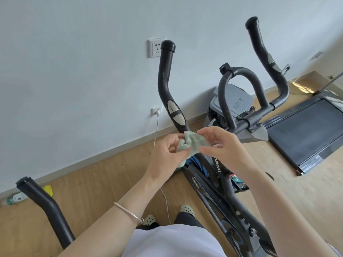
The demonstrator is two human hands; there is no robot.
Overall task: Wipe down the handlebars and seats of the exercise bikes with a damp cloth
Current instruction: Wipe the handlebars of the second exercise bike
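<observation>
A pale green cloth [193, 143] is bunched between both my hands, in front of the exercise bike's stem. My left hand [167, 156] grips its left side with curled fingers. My right hand [222, 145] pinches its right edge between thumb and fingers. Just behind the cloth rises the bike's left black handlebar [165, 78] with a silver pulse sensor [176, 115]. The right handlebar [267, 58] curves up further right, and a black loop bar [237, 75] sits between them. The bike frame [219, 193] runs down below my hands. The seat is not visible.
Another bike's black handlebar [42, 201] stands at lower left. A treadmill [304, 134] lies on the wooden floor at right. A grey bin [239, 106] stands behind the bike. A white cable [157, 127] hangs from a wall socket. A bottle [14, 198] lies by the skirting.
</observation>
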